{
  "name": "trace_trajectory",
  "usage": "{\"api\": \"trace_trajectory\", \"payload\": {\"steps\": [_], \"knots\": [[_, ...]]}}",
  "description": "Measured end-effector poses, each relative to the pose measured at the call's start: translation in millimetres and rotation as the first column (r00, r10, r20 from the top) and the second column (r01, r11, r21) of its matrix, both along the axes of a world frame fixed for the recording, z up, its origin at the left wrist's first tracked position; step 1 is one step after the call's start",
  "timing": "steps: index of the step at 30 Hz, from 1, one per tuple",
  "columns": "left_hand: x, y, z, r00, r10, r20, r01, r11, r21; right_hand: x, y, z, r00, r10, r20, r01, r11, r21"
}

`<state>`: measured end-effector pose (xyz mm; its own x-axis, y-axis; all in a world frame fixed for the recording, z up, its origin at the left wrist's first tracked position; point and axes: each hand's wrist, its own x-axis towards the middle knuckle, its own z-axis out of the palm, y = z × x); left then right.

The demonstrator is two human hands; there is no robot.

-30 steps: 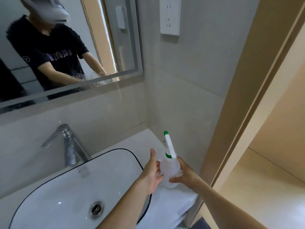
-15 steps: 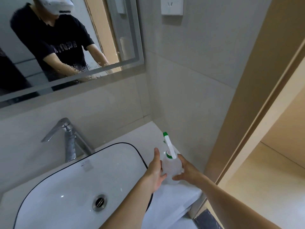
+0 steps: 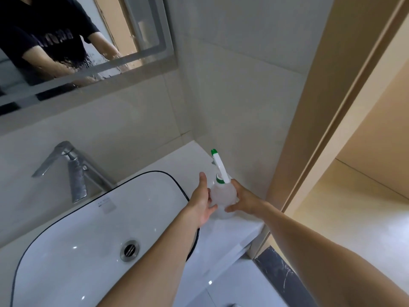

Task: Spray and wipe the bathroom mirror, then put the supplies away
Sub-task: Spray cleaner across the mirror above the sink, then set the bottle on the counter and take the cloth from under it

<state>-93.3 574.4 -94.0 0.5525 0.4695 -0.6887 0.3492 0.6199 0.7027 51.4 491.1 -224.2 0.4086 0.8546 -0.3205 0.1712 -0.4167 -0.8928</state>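
Both of my hands cradle the spray bottle [image 3: 222, 197] on the white countertop [image 3: 232, 227], in the corner between the basin [image 3: 88, 235] and the tiled side wall. My left hand [image 3: 202, 203] lies flat against the bottle's left side, fingers straight; my right hand [image 3: 244, 199] curls around its right side, thumb at the base. Step in hand, as I judge it — taking up or setting down the sprayer; droplets on the mirror [image 3: 77, 41] suggest spraying is done. Next move calls for a cloth, none visible. Bottle: translucent, rounded plastic, white trigger head, green collar and nozzle tip — smooth, light. Basin: glossy ceramic, dark-rimmed. Faucet [image 3: 73, 169]: brushed metal.
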Motion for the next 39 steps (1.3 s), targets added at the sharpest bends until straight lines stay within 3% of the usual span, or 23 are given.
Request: {"api": "trace_trajectory", "payload": {"steps": [10, 16, 22, 29, 33, 39], "knots": [[-1.1, -4.3, -2.2, 1.000, -0.015, 0.006, 0.015, 0.999, 0.029, -5.4, -1.0, 5.2, 1.000, -0.018, -0.005, 0.018, 1.000, -0.019], [-1.3, -2.7, -4.6, 1.000, -0.003, 0.006, 0.003, 0.999, 0.035, -7.1, -1.7, 13.9, 0.994, -0.059, -0.091, 0.061, 0.998, 0.018], [-6.2, 1.0, 3.5, 1.000, -0.010, -0.007, 0.010, 0.996, 0.083, -1.8, -1.7, 40.2, 0.972, -0.224, -0.072, 0.226, 0.974, 0.018], [-13.2, 29.7, 40.2, 0.999, 0.051, 0.011, -0.052, 0.971, 0.235, -4.3, 2.4, 122.4, 0.910, -0.403, -0.100, 0.412, 0.906, 0.101], [-20.5, 50.5, 85.5, 0.993, 0.085, 0.081, -0.111, 0.905, 0.410, -7.9, 20.9, 178.1, 0.897, -0.441, -0.021, 0.434, 0.875, 0.215], [-51.8, 98.0, 164.5, 0.984, 0.137, 0.113, -0.174, 0.622, 0.763, -38.6, 66.0, 270.4, 0.858, -0.463, 0.223, 0.331, 0.830, 0.450]]}}
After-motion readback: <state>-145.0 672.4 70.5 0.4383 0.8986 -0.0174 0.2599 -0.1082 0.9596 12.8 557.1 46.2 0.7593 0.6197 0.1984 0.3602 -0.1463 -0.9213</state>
